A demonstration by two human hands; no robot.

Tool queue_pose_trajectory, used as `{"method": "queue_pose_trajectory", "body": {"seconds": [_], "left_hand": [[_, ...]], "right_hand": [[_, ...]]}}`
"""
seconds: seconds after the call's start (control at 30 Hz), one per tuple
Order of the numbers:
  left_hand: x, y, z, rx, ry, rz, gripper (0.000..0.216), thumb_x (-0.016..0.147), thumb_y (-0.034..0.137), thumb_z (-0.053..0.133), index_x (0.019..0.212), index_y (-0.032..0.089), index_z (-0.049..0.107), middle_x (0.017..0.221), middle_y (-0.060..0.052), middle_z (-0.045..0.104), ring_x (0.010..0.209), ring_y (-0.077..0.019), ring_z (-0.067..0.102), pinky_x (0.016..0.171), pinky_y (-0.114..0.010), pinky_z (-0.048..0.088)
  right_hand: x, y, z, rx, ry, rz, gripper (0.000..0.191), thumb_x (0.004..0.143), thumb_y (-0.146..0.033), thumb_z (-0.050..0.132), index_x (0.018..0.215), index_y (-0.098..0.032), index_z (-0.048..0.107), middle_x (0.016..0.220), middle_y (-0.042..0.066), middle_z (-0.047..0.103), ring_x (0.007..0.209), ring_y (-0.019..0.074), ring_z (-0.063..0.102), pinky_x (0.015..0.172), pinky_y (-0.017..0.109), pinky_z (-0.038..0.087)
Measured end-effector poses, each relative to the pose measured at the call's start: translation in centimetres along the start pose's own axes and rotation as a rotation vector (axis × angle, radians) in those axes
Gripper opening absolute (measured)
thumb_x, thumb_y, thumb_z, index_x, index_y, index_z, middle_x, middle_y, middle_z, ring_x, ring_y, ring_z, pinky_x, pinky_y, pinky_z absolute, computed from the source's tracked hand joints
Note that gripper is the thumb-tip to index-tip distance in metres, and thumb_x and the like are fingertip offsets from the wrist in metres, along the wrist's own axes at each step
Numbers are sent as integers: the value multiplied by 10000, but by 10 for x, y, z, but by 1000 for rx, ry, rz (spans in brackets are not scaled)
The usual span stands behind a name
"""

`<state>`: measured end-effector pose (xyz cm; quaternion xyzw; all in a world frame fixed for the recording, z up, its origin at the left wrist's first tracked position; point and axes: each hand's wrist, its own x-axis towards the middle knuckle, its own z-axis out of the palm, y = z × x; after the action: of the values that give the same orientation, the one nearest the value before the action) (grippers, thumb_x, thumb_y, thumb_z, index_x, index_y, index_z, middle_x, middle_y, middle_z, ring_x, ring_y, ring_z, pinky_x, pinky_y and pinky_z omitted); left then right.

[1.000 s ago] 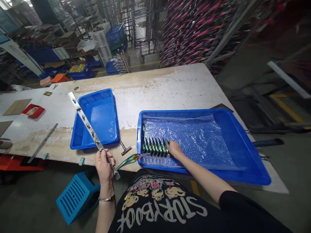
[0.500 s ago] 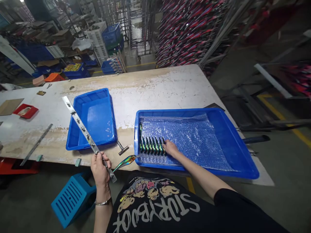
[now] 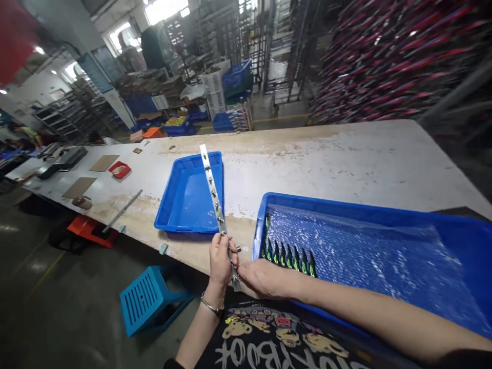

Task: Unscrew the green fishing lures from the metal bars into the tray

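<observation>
Left hand: the left hand, just left of the lower centre of the frame, is clamped in a fist round the long flat silver metal strip near its lower end; a thin silver bracelet sits on the wrist.
Strip: it is held nearly upright and tilted a little, its top end over the small blue plastic tray, with small metal fittings spaced along its length.
Right hand: the right hand comes in from the lower right, its fingertips touching the strip's bottom end; I cannot tell whether they are pinched on it.
Large tray: the large blue plastic tray at right is lined with clear bubble wrap.
Lures: a row of shiny green fishing lures lies at the wrap's near left corner, just beside the right hand.
Table: the long worn white table carries both trays.
Further left on it: a flat grey metal bar, a small red tray and brown cardboard pieces.
Floor: a blue slotted plastic stool stands at lower left.
Writing: the black T-shirt shows cartoon bears and white letters seen upside down and cut by the frame edge; only "BOO" reads.
</observation>
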<state>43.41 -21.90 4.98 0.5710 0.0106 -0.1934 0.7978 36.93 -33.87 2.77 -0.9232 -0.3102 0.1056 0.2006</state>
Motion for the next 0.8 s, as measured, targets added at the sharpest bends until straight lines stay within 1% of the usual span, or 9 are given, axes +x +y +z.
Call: {"method": "queue_pose_trajectory", "body": {"seconds": [0.17, 0.23, 0.3, 0.37, 0.43, 0.53, 0.67, 0.77, 0.8], "left_hand": [[-3, -13, -7, -112, 221, -13, 486, 772, 635, 706, 884, 233, 457, 642, 94, 512, 333, -24, 354, 322, -154, 249], [-5, -14, -12, -113, 208, -60, 486, 768, 643, 697, 890, 237, 459, 643, 93, 513, 325, -29, 340, 314, -162, 232], [-7, -9, -21, -40, 80, -128, 459, 784, 627, 684, 883, 231, 475, 618, 89, 515, 314, -32, 308, 309, -171, 215], [-9, 1, -35, 126, -131, -208, 419, 814, 595, 671, 865, 213, 507, 579, 76, 521, 313, -34, 299, 316, -174, 193], [-12, 12, -51, 303, -316, -276, 394, 840, 565, 659, 860, 189, 545, 560, 56, 534, 324, -36, 322, 332, -174, 187], [-19, 27, -74, 427, -361, -296, 399, 860, 559, 633, 897, 164, 588, 573, 43, 546, 354, -40, 365, 353, -172, 197], [-25, 35, -95, 462, -104, -170, 435, 847, 566, 656, 981, 154, 617, 601, 50, 545, 387, -43, 389, 365, -164, 218], [-16, 31, -104, 409, 95, -56, 444, 815, 559, 706, 1000, 167, 610, 626, 61, 556, 383, -39, 390, 361, -154, 265], [-12, 29, -105, 367, 125, -47, 435, 804, 543, 726, 1001, 175, 607, 636, 65, 560, 384, -37, 393, 364, -152, 284]], "right_hand": [[-1, 7, 32, 22, 21, 146, 248, 805, -58, 492, 1003, -187, 567, 812, 87, 739, 685, 266, 721, 492, 331, 395], [0, 2, 34, 9, 8, 130, 265, 805, -63, 487, 1018, -203, 562, 814, 87, 743, 664, 269, 716, 479, 338, 375], [-1, -5, 30, -9, -6, 41, 271, 831, -73, 459, 1046, -199, 565, 788, 87, 737, 606, 259, 692, 463, 350, 346], [-4, -9, 24, -17, -26, -45, 246, 868, -86, 418, 1026, -198, 571, 742, 81, 721, 560, 246, 660, 462, 360, 327], [-11, -4, 16, 23, -51, -29, 199, 885, -109, 406, 944, -212, 566, 712, 74, 703, 559, 235, 642, 480, 357, 341], [-33, 25, -1, 275, 55, 221, 183, 962, -239, 373, 856, -237, 523, 747, 66, 687, 611, 215, 626, 544, 340, 427], [-80, 96, -20, 714, 469, 637, 335, 986, -480, 367, 893, -224, 561, 763, 38, 637, 697, 192, 609, 650, 322, 501], [-129, 148, -9, 971, 854, 1110, 308, 929, -472, 463, 923, -194, 595, 705, -8, 580, 638, 150, 594, 613, 263, 500], [-144, 161, 1, 962, 908, 1211, 316, 930, -470, 470, 922, -183, 601, 699, -9, 578, 615, 140, 583, 608, 258, 499]]}}
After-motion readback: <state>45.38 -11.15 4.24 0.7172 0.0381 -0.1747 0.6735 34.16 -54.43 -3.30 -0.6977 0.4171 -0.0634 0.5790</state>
